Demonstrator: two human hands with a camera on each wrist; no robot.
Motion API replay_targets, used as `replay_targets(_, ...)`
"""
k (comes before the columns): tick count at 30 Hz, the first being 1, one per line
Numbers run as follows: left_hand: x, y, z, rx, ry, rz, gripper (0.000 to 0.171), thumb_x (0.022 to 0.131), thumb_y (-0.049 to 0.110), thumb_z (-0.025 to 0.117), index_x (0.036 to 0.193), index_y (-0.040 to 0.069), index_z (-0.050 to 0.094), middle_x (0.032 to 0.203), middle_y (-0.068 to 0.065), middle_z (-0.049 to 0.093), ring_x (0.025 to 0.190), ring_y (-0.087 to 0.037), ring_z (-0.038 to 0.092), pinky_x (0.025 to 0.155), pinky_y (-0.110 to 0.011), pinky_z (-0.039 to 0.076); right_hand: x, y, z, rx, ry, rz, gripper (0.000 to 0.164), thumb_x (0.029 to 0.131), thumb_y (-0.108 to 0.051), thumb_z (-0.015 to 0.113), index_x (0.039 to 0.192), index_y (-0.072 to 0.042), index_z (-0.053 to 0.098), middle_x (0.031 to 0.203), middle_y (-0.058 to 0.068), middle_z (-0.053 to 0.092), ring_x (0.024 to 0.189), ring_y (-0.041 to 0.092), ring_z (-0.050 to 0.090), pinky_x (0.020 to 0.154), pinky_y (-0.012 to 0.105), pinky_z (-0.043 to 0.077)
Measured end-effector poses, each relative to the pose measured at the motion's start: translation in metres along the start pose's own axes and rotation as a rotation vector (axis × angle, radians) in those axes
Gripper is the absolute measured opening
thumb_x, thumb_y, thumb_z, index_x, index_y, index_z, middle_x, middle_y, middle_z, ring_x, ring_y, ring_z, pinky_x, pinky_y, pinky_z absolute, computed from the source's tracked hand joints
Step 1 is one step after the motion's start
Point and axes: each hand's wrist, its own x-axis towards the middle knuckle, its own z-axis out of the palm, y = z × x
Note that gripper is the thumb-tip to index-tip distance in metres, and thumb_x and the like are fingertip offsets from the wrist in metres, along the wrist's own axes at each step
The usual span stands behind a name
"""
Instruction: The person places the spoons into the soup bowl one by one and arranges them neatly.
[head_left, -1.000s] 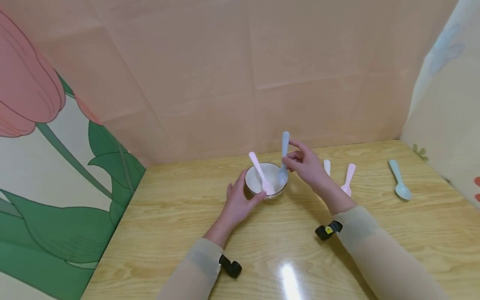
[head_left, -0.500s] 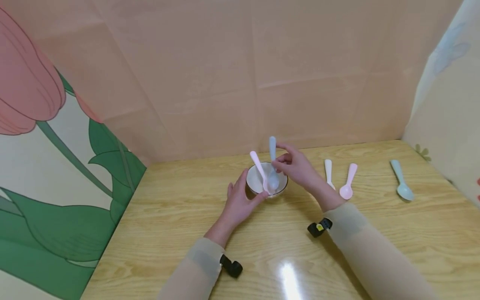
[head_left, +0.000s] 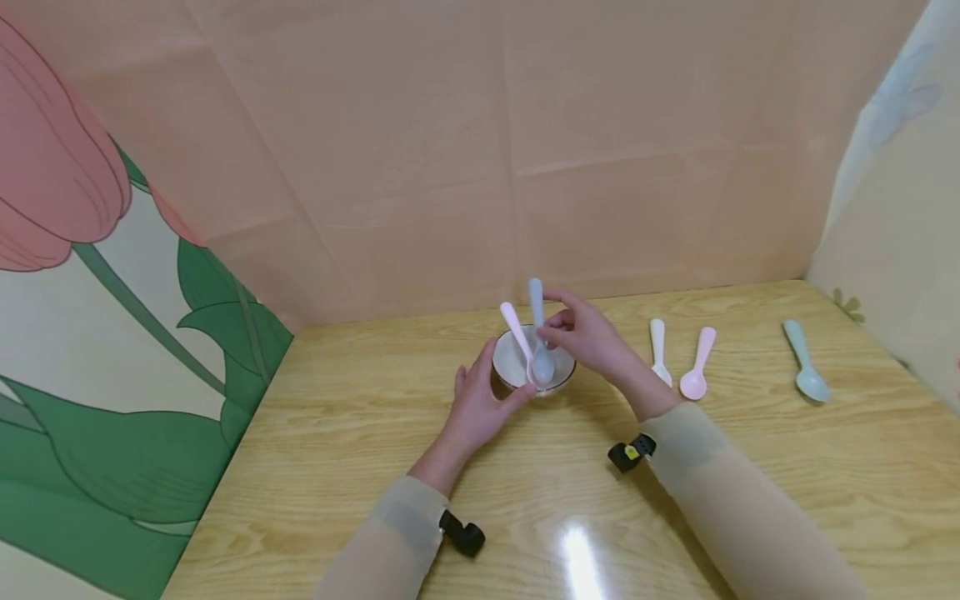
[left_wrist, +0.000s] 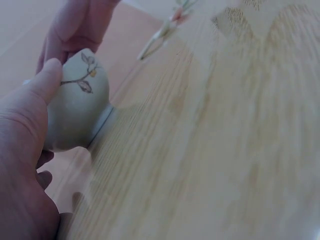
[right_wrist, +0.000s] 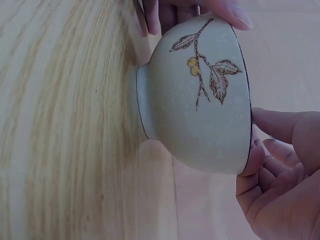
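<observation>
A small cream bowl (head_left: 507, 367) with a dark rim stands on the table. A leaf and berry pattern decorates its outer wall (right_wrist: 210, 120) in the right wrist view. My left hand (head_left: 480, 402) grips it from the left, with the thumb at the near rim. Between thumb and fingertips, my right hand (head_left: 592, 337) pinches a light blue spoon (head_left: 537, 307) by the handle. The spoon's bowl end is down inside the cream bowl. A pink utensil (head_left: 515, 327) leans in the same bowl, its handle over the far rim; its lower end is partly covered by the blue spoon.
Right of the bowl lie a white utensil (head_left: 657, 337), partly behind the right forearm, a pink spoon (head_left: 699, 360) and a pale green-blue spoon (head_left: 802, 358). The wooden table (head_left: 360, 400) meets a pinkish backdrop (head_left: 390, 208) behind and a flower-printed panel (head_left: 112, 442) at left.
My right hand has brought the blue spoon left and slightly down, from the bowl's right side to beside the pink utensil. The left hand keeps its grip on the bowl.
</observation>
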Motion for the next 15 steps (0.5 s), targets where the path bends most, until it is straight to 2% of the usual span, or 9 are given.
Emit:
replay_targets(6,-0.0007,0.001,0.0,0.002,0.004,0.001,0.098,0.102,0.058,0.076,0.176,0.018,0.024,0.175,-0.008,0.04,0.161,-0.03,0.037,0.133,-0.064,0.001,0.0011,-0.002,0.0026,-0.052,-0.001,-0.011,0.068,0.109,-0.013,0.072,0.17,-0.011,0.041,0.109,0.016,0.077,0.092,0.029,0.074,0.076,0.037,0.057)
replay_targets(15,-0.0009,0.0005,0.0006,-0.005,0.013,0.011,0.098,0.102,0.058,0.076,0.176,0.02,0.024,0.175,-0.007,0.041,0.16,-0.03,0.039,0.133,-0.065,0.0,0.002,-0.0036,0.006,-0.06,-0.011,-0.014,0.074,0.107,-0.012,0.075,0.172,-0.013,0.038,0.106,0.015,0.078,0.09,0.032,0.075,0.074,0.035,0.056)
